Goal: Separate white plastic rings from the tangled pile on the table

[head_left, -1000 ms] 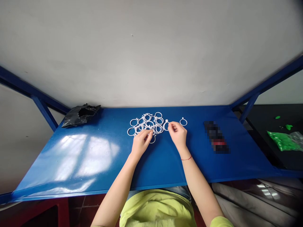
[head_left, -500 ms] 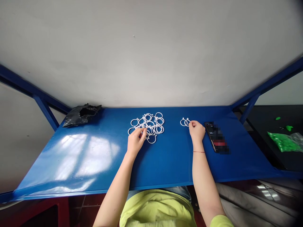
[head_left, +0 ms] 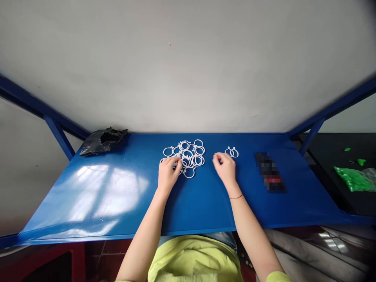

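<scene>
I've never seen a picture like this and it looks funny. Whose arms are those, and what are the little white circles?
No machine here: those are a person's own arms. The camera sits on their head and looks down, so you see what they see. On the blue table lies a pile of white rings, with two rings apart to its right. The left hand touches the pile's near edge; whether it grips one, I cannot tell. The right hand sits between pile and pair and looks empty. A crumpled black bag lies far left; a blurred dark thing lies right.
</scene>
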Demonstrator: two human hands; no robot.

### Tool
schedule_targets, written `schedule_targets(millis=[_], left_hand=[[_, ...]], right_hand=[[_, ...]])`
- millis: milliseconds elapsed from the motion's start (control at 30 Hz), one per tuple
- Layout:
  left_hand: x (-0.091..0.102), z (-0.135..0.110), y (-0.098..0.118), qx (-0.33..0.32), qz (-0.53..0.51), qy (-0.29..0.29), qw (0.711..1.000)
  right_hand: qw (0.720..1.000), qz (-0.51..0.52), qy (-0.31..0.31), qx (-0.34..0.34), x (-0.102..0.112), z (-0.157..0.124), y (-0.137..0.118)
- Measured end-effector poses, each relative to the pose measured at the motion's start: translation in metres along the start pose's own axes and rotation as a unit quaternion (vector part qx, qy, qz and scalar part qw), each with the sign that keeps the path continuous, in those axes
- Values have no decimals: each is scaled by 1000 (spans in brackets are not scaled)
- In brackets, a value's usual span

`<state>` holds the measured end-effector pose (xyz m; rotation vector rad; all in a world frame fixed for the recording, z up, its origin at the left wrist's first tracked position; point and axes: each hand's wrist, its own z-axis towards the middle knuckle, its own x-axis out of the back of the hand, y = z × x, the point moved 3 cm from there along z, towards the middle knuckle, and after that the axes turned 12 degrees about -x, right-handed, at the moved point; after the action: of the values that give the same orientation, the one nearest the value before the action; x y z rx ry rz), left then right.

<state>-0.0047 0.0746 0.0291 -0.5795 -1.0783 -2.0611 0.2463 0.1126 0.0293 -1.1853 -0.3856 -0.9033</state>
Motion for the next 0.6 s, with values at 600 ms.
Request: schedule_targets(millis=[600], left_hand=[[-14,3,25,-24,6,-29,999]], right_hand=[[991,100,-86,23,-28,-12,-51]])
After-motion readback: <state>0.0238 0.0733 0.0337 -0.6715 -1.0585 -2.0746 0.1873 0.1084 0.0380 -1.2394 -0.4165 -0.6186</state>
